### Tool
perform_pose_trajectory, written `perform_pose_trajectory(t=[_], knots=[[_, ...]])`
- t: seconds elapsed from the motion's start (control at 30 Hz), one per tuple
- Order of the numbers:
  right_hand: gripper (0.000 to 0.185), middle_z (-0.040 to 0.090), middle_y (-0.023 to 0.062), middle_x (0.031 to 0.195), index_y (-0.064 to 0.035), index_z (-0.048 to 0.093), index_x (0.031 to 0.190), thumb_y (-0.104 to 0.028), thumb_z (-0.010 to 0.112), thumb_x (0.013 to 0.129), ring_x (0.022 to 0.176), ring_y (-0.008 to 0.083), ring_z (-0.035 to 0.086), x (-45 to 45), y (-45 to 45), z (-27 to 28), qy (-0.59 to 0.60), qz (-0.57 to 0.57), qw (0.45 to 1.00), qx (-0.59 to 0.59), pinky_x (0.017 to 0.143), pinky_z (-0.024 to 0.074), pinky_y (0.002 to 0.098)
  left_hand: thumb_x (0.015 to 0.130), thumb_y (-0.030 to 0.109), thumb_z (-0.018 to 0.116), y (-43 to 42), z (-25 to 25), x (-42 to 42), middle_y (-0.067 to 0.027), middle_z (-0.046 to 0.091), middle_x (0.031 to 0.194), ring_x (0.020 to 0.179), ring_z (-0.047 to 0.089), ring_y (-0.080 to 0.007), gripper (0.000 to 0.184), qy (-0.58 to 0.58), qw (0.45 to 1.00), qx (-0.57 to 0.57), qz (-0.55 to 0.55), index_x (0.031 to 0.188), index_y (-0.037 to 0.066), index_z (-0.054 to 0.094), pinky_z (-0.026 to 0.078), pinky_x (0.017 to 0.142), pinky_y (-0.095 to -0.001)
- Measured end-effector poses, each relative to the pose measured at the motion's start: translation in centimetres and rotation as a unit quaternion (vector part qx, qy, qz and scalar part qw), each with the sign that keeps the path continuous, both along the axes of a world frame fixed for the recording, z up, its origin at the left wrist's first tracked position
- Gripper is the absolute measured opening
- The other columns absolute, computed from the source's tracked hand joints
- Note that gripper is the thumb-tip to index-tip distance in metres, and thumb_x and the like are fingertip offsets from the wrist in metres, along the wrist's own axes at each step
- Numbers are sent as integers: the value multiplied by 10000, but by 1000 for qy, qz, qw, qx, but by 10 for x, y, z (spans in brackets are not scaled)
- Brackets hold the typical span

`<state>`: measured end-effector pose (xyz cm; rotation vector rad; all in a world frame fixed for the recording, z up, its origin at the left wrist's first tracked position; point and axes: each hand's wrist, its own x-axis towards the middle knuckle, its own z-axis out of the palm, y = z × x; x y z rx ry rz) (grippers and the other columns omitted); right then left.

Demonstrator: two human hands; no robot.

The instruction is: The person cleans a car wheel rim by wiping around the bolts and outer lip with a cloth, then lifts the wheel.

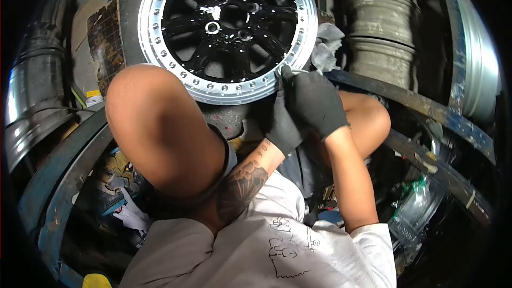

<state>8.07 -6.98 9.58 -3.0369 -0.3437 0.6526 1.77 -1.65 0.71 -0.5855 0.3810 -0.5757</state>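
A wheel rim (pixel 234 93) with glossy black spokes and a polished silver lip lies face up in front of me. Small bolt holes run around its lip. Both my hands wear dark grey gloves and meet at the lip's lower right part. My right hand (pixel 314 98) is closed, its thumb and fingertips pinched close to the bolt holes. Just below and left of it, my left hand (pixel 284 120) is closed too, partly covered by the right. Whatever the fingers hold is too small and hidden to make out.
A crumpled grey cloth or plastic (pixel 327 47) lies right of the wheel. Unpainted rim barrels (pixel 381 21) stand beyond a blue metal frame (pixel 426 108). A shiny barrel (pixel 37 85) is at left. My knees flank the wheel. A clear plastic bottle (pixel 415 208) lies lower right.
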Motion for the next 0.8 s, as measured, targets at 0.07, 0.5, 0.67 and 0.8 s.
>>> perform_pose_trajectory(t=[0.07, 0.5, 0.67, 0.8], knots=[[331, 730, 226, 997, -54, 722, 1236, -210, 612, 965, 940, 415, 707, 3, -5, 5, 58, -70, 992, 84, 851, 552, 498, 1090, 565, 425, 10, 21, 2, -90, 589, 1421, 1322, 556, -259, 564, 49, 985, 149, -67, 1420, 125, 551, 437, 1147, -426], [374, 696, 310, 1027, -17, 678, 1334, -157, 631, 990, 937, 422, 730, -50, 4, -28, -94, -248, 927, 266, 814, 563, 468, 1102, 530, 448, 3, 0, -9, -66, 568, 1404, 1277, 557, -162, 607, 4, 909, 414, -54, 1532, 102, 462, 451, 1087, -318], [389, 702, 300, 994, -35, 682, 1341, -152, 629, 974, 886, 431, 718, -46, 2, -30, -108, -192, 949, 227, 790, 553, 509, 1098, 548, 459, 1, -6, -7, -54, 574, 1397, 1264, 564, -158, 608, 31, 916, 395, -62, 1533, 124, 468, 455, 1081, -316], [446, 712, 268, 947, -64, 647, 1398, -152, 623, 962, 862, 418, 711, -39, 6, -21, -96, -151, 971, 156, 776, 552, 515, 1104, 537, 447, 5, 3, -2, -54, 574, 1406, 1276, 566, -174, 599, 22, 928, 368, -43, 1537, 123, 456, 456, 1097, -332]])
